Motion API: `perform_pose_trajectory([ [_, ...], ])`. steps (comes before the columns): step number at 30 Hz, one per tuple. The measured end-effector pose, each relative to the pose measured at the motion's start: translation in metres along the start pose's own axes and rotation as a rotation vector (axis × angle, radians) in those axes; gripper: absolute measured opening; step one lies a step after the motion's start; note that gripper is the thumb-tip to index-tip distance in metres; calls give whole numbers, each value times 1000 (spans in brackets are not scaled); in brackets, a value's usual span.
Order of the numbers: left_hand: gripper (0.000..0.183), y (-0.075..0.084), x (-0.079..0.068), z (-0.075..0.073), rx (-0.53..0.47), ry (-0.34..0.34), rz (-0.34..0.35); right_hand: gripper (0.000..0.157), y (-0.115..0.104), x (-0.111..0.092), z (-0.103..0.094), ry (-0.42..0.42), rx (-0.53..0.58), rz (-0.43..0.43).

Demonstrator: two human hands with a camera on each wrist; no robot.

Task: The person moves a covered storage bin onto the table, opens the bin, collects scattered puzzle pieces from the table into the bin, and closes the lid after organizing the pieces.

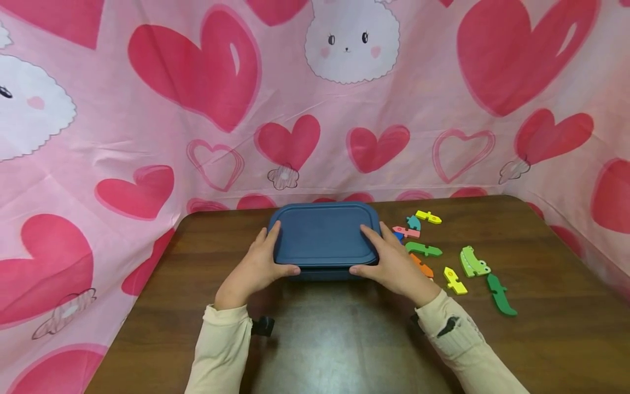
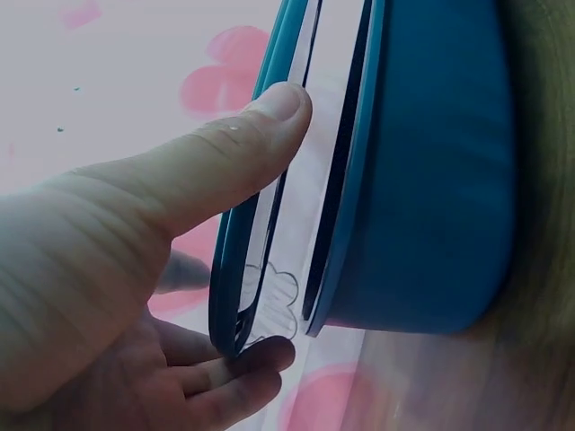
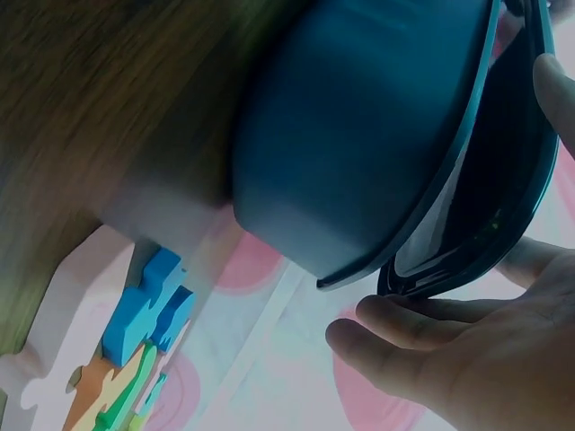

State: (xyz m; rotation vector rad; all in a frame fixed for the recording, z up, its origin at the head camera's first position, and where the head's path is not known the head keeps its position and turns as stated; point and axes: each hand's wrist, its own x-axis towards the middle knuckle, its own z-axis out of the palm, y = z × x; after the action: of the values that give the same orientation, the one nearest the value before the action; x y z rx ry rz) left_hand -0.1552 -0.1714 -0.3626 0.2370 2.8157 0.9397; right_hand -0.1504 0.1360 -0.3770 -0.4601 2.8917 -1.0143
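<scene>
A dark blue rectangular lid (image 1: 325, 232) is held level above a matching blue box (image 1: 325, 273) on the table. At its left edge, my left hand (image 1: 256, 265) grips it, thumb on the near side. My right hand (image 1: 394, 265) grips the opposite edge in the same way. The left wrist view shows a gap between the lid (image 2: 226, 296) and the rim of the box (image 2: 431, 180). In the right wrist view the lid (image 3: 517, 206) hangs close over the box (image 3: 359, 135), fingers around its corner. The box's inside is hidden from the head view.
Right of the box lie several flat colourful puzzle pieces, among them a green crocodile head (image 1: 472, 262), a dark green tail (image 1: 499, 295) and a yellow piece (image 1: 455, 281). A pink heart-patterned cloth (image 1: 344, 109) hangs behind the brown wooden table (image 1: 315, 339).
</scene>
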Motion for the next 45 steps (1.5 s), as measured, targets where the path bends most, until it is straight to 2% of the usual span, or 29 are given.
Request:
perform_pose_trajectory([
  [12, 112, -2, -9, -15, 12, 32, 23, 100, -9, 2, 10, 40, 40, -46],
  [20, 111, -6, -18, -20, 0, 50, 22, 98, -19, 1, 11, 38, 21, -28],
  [31, 110, -28, -29, -26, 15, 87, 27, 96, -39, 4, 20, 18, 27, -14],
  [38, 106, -35, -39, -37, 15, 106, 29, 98, -54, 6, 28, 7, 33, -4],
  [45, 104, -50, -51, -44, 7, 107, 28, 96, -71, 7, 38, 13, 0, 0],
])
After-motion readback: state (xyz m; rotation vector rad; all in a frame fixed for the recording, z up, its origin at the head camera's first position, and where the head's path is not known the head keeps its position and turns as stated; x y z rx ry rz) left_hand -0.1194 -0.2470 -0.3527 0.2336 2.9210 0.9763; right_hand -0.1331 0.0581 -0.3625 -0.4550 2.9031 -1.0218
